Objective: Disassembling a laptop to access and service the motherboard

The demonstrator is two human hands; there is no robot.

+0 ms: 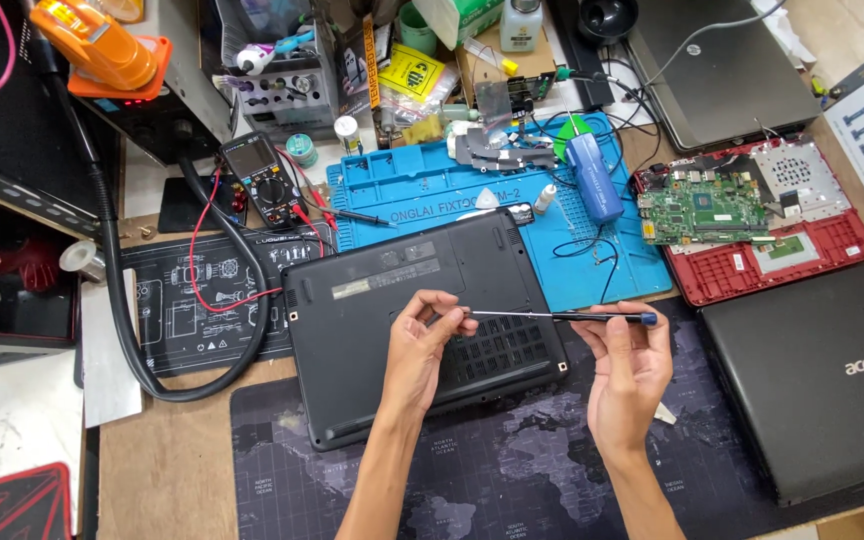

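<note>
Screwdriver hangs level over the black laptop lying base-up on the desk mat; left hand pinches its thin tip, right hand pinches the handle; steadying the tip with a light grip seems wise

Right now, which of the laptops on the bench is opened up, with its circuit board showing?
The red laptop at the right, beside the blue mat: its green circuit board lies bare. The other laptops are closed.
</note>
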